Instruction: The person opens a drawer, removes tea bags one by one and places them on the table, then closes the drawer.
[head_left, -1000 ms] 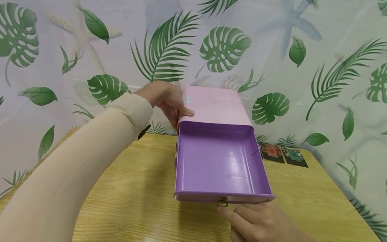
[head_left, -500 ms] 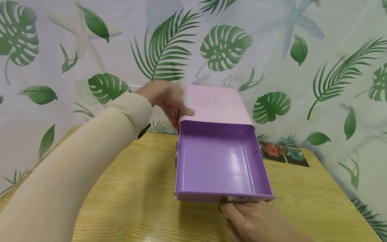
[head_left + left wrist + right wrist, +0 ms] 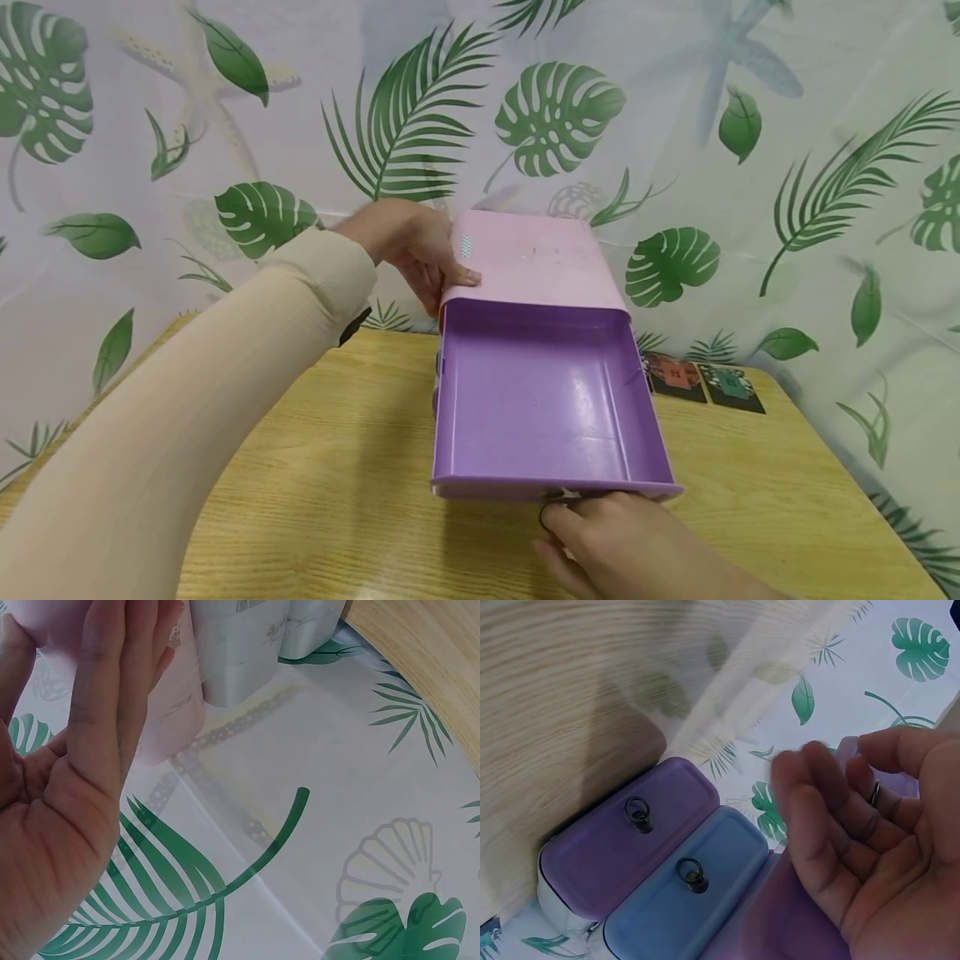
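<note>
A drawer cabinet has a pink top casing (image 3: 536,258), with its purple drawer (image 3: 525,400) pulled far out and bare inside. My left hand (image 3: 429,254) grips the casing's left edge, thumb on top and fingers down the side. In the left wrist view, that hand (image 3: 82,742) lies along the pink casing (image 3: 176,712). My right hand (image 3: 622,542) is under the drawer's front lip, fingers curled at its dark ring pull (image 3: 546,512). The right wrist view shows this hand (image 3: 870,832) with bent fingers beside the open drawer (image 3: 802,922).
Below are two pushed-in drawers, one blue (image 3: 690,885) and one purple (image 3: 630,840), each with a ring pull. The cabinet stands on a wooden table (image 3: 322,467). Two dark cards (image 3: 731,387) lie at the back right, before a leaf-print cloth (image 3: 300,100).
My right hand has shifted slightly up and left, and its fingers have moved from below the ring pull onto it. The drawer and my left hand stay in place.
</note>
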Tool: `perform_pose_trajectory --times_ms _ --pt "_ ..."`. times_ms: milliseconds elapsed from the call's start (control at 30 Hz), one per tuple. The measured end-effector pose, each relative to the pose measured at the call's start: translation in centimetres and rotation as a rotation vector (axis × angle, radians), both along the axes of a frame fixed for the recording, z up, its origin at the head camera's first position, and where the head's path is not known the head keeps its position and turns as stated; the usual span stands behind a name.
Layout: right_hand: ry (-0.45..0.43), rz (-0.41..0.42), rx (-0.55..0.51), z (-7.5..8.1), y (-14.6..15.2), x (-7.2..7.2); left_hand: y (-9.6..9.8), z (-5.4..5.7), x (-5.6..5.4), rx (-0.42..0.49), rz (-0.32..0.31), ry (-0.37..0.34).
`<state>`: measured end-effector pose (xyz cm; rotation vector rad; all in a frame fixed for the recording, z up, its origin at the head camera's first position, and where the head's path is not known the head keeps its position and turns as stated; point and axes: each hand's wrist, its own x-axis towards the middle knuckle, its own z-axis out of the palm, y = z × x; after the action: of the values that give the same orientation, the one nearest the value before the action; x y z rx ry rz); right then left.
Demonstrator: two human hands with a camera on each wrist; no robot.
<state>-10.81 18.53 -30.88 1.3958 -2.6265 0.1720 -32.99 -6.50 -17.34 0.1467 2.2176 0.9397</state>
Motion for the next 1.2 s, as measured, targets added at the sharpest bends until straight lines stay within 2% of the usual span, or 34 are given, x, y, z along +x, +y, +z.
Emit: perform_pose_trajectory --times_ms 33,200,300,567,733,967,1200 --pt "0.001 -0.008 -0.005 0.0 -0.1 0.0 0.0 0.0 0.0 -0.003 -0.001 0.002" --pt "0.148 -0.024 -0.083 -0.4 -0.7 0.1 0.0 0.0 0.0 -0.001 -0.004 0.004" --pt "0.198 -0.056 -0.106 -0.6 -1.0 0.3 0.0 0.0 0.0 0.003 -0.004 -0.001" --pt "0.192 -0.122 -0.090 -0.3 -1.5 0.6 0.0 0.1 0.0 0.000 -0.011 -0.004" --pt "0.235 -0.105 -0.098 -0.2 -1.6 0.5 0.0 0.1 0.0 -0.006 -0.012 -0.001" --pt "0.350 -0.014 -0.186 -0.3 -1.5 0.0 0.0 0.1 0.1 -0.007 -0.007 0.000" --pt "0.284 -0.026 -0.172 0.6 -1.3 0.0 0.0 0.1 0.2 -0.015 -0.018 0.005"
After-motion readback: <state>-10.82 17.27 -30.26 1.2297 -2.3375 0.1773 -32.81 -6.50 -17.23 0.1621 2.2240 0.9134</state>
